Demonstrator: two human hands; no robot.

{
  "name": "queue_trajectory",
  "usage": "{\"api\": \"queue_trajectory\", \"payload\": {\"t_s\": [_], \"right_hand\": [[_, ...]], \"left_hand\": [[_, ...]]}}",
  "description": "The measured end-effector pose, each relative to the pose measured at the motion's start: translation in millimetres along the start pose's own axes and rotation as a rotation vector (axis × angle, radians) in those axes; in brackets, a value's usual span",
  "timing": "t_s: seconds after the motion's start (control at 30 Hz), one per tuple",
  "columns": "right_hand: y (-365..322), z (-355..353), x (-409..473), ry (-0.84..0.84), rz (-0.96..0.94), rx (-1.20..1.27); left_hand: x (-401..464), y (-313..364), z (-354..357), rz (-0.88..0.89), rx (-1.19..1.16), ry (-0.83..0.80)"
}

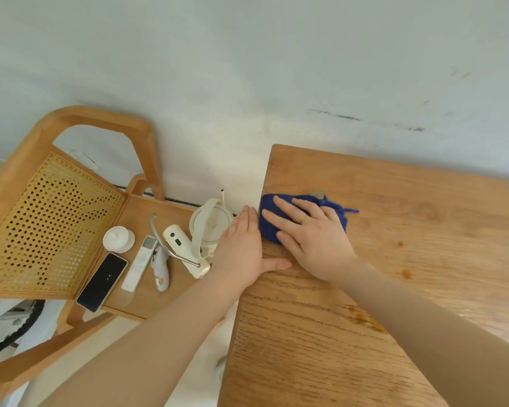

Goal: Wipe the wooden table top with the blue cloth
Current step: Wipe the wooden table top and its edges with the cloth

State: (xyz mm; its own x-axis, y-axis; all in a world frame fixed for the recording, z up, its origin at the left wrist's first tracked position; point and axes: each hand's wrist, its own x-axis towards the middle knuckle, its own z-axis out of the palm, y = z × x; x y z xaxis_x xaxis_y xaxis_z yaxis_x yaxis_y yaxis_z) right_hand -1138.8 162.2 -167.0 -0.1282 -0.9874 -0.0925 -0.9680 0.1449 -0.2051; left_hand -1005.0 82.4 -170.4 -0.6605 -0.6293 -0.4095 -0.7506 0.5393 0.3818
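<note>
The blue cloth (269, 223) lies bunched at the left edge of the wooden table top (394, 259), near its far corner. My right hand (312, 239) presses flat on the cloth with fingers spread, a ring on one finger. My left hand (243, 248) is cupped against the table's left edge beside the cloth, thumb resting on the wood and fingers held together just off the edge. A few small brown spots (406, 273) mark the wood to the right of my right arm.
A wooden chair (71, 201) with a cane back stands left of the table. Its seat holds a phone (102, 282), a remote (138, 262), a white lid (118, 238), a small fan (209, 221) and other white gadgets. A pale wall runs behind.
</note>
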Motion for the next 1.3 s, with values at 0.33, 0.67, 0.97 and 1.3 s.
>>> {"api": "queue_trajectory", "payload": {"t_s": [0.33,0.67,0.97,1.3], "right_hand": [[56,-2,83,0.057,0.273,-0.032],[2,10,-29,-0.02,-0.057,0.007],[87,-7,57,0.102,0.299,-0.049],[55,0,-55,-0.013,-0.087,0.017]], "left_hand": [[0,-1,1,0.002,0.019,-0.029],[-2,3,-2,0.001,0.011,-0.039],[-15,10,2,0.06,0.197,0.107],[-29,51,3,0.162,0.257,0.076]]}}
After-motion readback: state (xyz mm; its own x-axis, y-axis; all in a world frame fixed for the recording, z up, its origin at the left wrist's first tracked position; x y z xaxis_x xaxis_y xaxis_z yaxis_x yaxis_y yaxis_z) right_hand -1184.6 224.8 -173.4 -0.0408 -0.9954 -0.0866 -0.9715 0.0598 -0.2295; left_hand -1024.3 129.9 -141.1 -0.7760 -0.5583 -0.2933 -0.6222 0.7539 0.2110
